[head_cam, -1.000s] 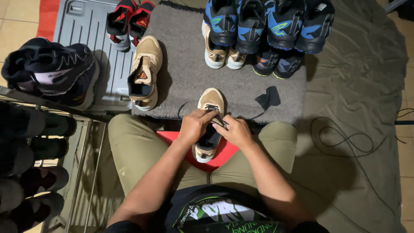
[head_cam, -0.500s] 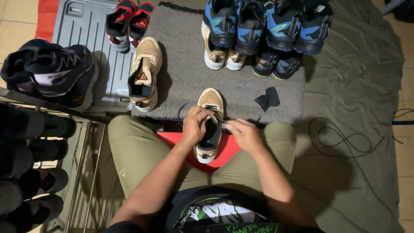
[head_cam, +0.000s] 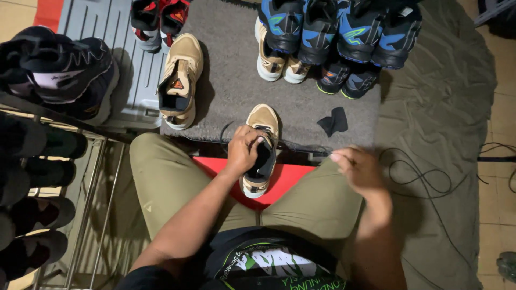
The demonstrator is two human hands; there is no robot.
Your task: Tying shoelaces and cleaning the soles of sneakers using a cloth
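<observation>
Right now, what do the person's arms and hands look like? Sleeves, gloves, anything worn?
Both hands are bare: no gloves, rings or watch visible on the left hand or the right hand, which is motion-blurred. Forearms are uncovered; no sleeve shows below the elbows. No cables or markings on them.

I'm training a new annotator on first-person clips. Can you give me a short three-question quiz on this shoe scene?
1. True or false: both hands grip the tan shoe.
2. Multiple choice: what lies on the grey mat to the right of the tan shoe's toe? A) a brush B) a small black piece of cloth C) a bottle
3. Fill in: the matching tan shoe lies on the mat to the held shoe's upper ____.

Key
1. False: the left hand grips it at the opening; the right hand is off to the side, pulling a thin dark lace.
2. B, the black cloth.
3. left.
</observation>
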